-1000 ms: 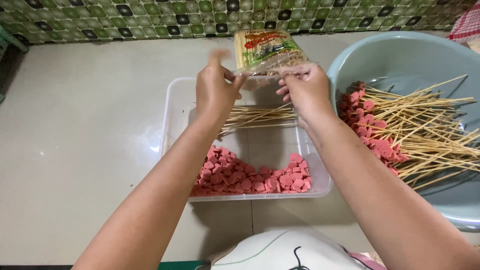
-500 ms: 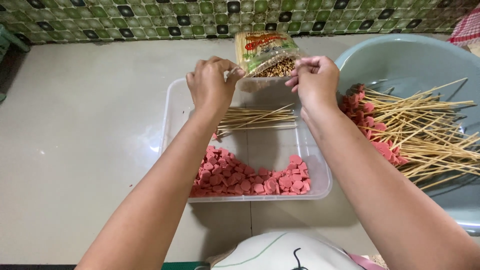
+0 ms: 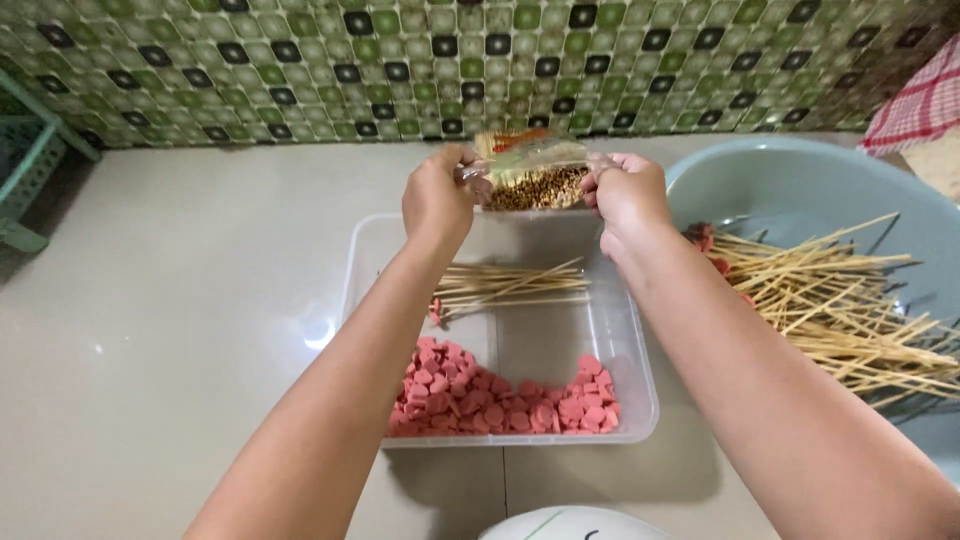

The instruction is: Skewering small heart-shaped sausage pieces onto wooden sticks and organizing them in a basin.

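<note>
Clear plastic packet [image 3: 530, 172] of brown bits, red-orange-green label on top, above tub

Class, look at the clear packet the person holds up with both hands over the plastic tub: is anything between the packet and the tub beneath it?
Nothing visible. The packet is pinched at its ends by the left hand and right hand, above the far end of the tub. Below lie loose skewers; the pink slices sit nearer.

Pale tiled floor [image 3: 180, 330], glossy, bearing a clear plastic tub [image 3: 630, 390] at centre; a large grey-blue basin [image 3: 800, 185] at right, just beside the tub; a green crate [image 3: 30, 170] at far left.
</note>
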